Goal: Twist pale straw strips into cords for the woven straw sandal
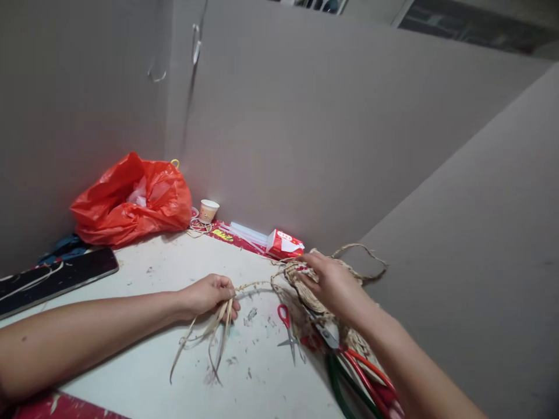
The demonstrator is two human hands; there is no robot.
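My left hand is closed in a pinch on a braided straw cord, above the white tabletop. Loose, flat straw strands hang down below its fingers. To the right, the cord runs into a pile of coiled, woven straw. Over that pile reaches my right hand, its thumb and fingers apart; its fingertips partly cover the straw. Small scissors with red handles lie spread just below the cord. Larger shears with a metal blade rest under my right forearm, partly hidden.
A red plastic bag sits at the back left, beside a paper cup. A red tissue pack and pale sticks lie along the wall. A dark, flat tablet-like object is at the left. Grey partitions enclose the table.
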